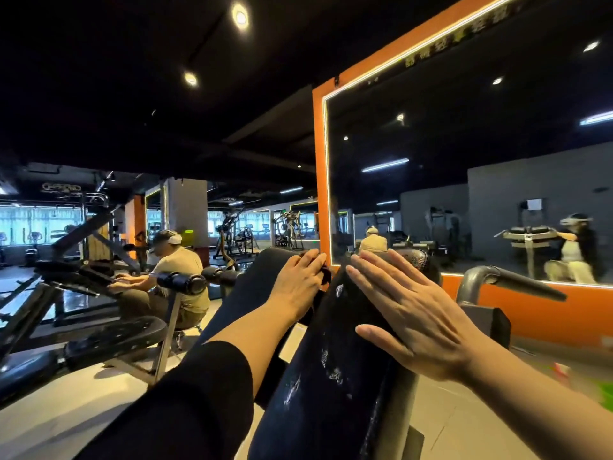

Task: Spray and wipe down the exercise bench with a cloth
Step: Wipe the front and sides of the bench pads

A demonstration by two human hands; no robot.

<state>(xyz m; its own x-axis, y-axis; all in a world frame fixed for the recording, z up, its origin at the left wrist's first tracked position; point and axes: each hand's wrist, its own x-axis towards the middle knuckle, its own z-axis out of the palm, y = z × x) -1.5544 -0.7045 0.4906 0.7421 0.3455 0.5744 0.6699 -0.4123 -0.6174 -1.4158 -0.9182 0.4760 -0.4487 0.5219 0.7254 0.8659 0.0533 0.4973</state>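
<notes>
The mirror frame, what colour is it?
Orange, with a thin strip of white light inside the mirror frame. The head view shows it.

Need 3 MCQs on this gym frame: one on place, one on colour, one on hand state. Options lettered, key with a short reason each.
1. Where is the right hand?
A. flat on the bench pad
B. on the grey handle
C. on the mirror

2. What colour is the mirror frame?
A. green
B. orange
C. white

3. What is the left hand doing?
A. hanging idle
B. holding a spray bottle
C. gripping a dark cloth at the pad's top

Key:
1 A: straight fingers lie spread on the black pad.
2 B: an orange border surrounds the glass.
3 C: fingers curl round dark fabric near the pad's upper end.
</notes>
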